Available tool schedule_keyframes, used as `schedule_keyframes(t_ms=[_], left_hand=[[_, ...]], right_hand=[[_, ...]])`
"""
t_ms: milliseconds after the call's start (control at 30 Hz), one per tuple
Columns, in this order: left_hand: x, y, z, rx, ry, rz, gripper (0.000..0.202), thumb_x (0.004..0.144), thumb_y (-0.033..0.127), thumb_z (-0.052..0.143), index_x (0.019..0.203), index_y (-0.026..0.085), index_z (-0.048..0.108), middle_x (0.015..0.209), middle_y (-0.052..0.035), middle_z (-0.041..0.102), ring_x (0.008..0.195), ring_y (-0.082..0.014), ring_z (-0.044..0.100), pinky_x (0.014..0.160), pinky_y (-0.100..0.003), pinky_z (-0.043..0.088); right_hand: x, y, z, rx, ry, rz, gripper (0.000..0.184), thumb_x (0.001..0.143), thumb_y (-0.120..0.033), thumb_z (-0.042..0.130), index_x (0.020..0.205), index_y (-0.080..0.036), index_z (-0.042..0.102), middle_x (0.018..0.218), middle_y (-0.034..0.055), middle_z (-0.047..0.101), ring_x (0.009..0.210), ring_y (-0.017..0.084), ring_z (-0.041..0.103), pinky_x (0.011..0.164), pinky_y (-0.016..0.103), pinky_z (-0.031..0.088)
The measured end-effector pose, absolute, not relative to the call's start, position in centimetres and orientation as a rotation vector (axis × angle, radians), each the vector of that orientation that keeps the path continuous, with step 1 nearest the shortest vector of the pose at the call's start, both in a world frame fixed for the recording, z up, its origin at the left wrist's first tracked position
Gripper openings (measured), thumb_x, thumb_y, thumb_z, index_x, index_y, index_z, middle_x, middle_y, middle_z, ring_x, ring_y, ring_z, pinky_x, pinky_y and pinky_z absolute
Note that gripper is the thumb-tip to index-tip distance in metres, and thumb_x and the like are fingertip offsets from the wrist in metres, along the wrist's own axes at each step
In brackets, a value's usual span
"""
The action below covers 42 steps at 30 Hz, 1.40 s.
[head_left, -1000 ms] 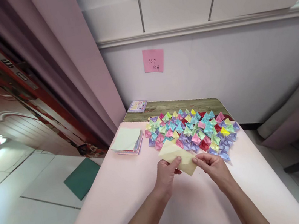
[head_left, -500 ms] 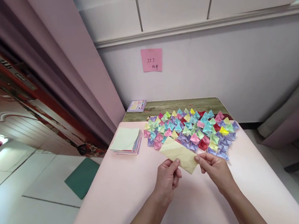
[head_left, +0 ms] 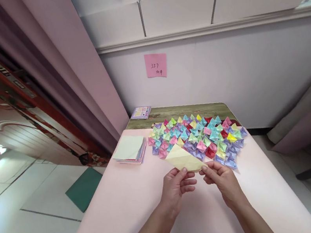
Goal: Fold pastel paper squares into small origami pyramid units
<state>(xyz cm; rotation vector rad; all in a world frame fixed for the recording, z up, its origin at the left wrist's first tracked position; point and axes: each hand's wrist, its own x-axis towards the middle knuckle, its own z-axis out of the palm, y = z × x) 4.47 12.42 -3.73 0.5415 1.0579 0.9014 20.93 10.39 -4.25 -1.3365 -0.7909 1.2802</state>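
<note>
A sheet of pale yellow paper (head_left: pixel 184 159) is held up over the table between my two hands, its near corner folded so that the near edge runs straight. My left hand (head_left: pixel 178 186) pinches that edge at the left, thumb on top, with the other fingers curled beneath. At the right end of the edge, my right hand (head_left: pixel 219 177) grips the paper between thumb and fingers. Just beyond the sheet lie many small folded paper pieces (head_left: pixel 197 135) in several colours, crowded together on the pink tabletop cover (head_left: pixel 123 209).
A stack of coloured paper (head_left: pixel 130 148) lies at the table's left side. Behind it, a small pack (head_left: pixel 141 113) sits on the wood-patterned strip (head_left: pixel 184 111). A pink note (head_left: pixel 156 65) is on the wall. On the floor at left lies a green sheet (head_left: pixel 84 188).
The near corner of the yellow paper, which pointed toward me, is now folded out of sight. My hands have come slightly closer together and the left fingers have spread a little.
</note>
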Motion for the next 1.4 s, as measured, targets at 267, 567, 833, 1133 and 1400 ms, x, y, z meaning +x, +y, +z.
schedule_keyframes(t_ms=[267,567,833,1133,1400], left_hand=[[5.0,12.3,-3.9,0.586,1.113,1.050,0.045,0.066,0.028,0.082,0.103,0.010,0.063,0.086,-0.0119,0.074,0.066,-0.0177,0.070,0.063,-0.028,0.058],[3.9,12.3,-3.2,0.992,0.967,0.734,0.026,0.067,0.028,0.078,0.086,0.012,0.068,0.071,-0.0056,0.070,0.056,-0.0127,0.061,0.053,-0.022,0.047],[3.6,12.5,-3.1,1.064,1.006,0.701,0.020,0.072,0.030,0.072,0.081,0.013,0.070,0.066,-0.0038,0.065,0.051,-0.0108,0.054,0.052,-0.022,0.043],[3.3,12.6,-2.3,0.960,0.968,0.696,0.028,0.068,0.031,0.076,0.086,0.014,0.064,0.071,-0.0040,0.067,0.063,-0.0164,0.063,0.059,-0.025,0.047],[3.2,12.5,-1.3,0.976,0.930,0.781,0.043,0.070,0.030,0.077,0.106,0.016,0.058,0.069,0.0007,0.064,0.064,-0.0145,0.062,0.063,-0.024,0.046]], right_hand=[[20.2,9.6,-5.3,-1.297,-0.777,1.264,0.040,0.062,-0.047,0.084,0.077,-0.019,0.060,0.067,0.0010,0.065,0.063,0.018,0.063,0.063,0.031,0.053],[20.2,10.4,-3.9,-1.286,-0.866,1.473,0.062,0.072,-0.060,0.071,0.118,-0.019,0.062,0.086,0.0064,0.068,0.080,0.025,0.067,0.065,0.033,0.054],[19.9,10.6,-4.5,-1.198,-0.897,1.226,0.072,0.076,-0.051,0.073,0.136,-0.024,0.044,0.120,0.0128,0.063,0.098,0.025,0.065,0.081,0.035,0.054],[21.1,10.7,-4.4,-1.166,-0.987,1.182,0.036,0.077,-0.046,0.074,0.102,-0.023,0.064,0.085,0.0043,0.067,0.077,0.019,0.063,0.065,0.028,0.051],[21.7,10.1,-4.1,-1.352,-1.162,1.103,0.042,0.069,-0.043,0.079,0.106,-0.024,0.072,0.101,0.0058,0.069,0.076,0.020,0.061,0.068,0.032,0.052]])
